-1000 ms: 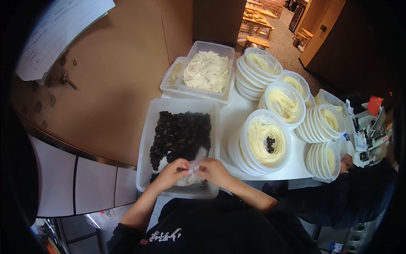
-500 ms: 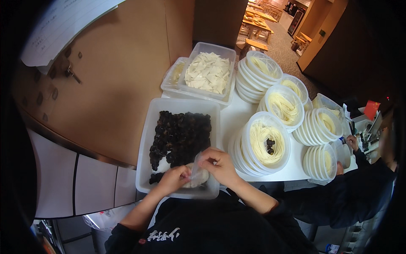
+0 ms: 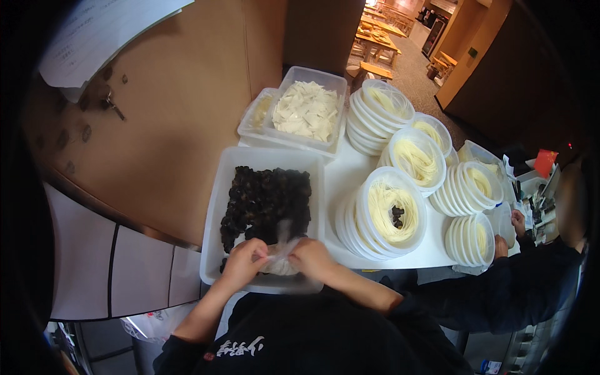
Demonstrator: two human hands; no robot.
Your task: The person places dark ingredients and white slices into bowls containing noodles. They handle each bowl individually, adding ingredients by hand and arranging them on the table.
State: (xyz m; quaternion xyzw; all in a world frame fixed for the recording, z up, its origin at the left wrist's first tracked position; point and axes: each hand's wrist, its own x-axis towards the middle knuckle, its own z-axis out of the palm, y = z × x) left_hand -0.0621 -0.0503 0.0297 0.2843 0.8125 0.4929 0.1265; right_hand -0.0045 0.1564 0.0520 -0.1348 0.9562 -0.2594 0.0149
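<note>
One clear plastic bag pinched in the curled fingers of left hand and right hand, right at the near end of a tub of dark pieces, noodle bowls stacked alongside on the white surface!

There are six noodle-bowl stacks, one handheld bag and one dark-filled tub.

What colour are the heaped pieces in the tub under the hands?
The pieces look blackish brown; head view.
</note>
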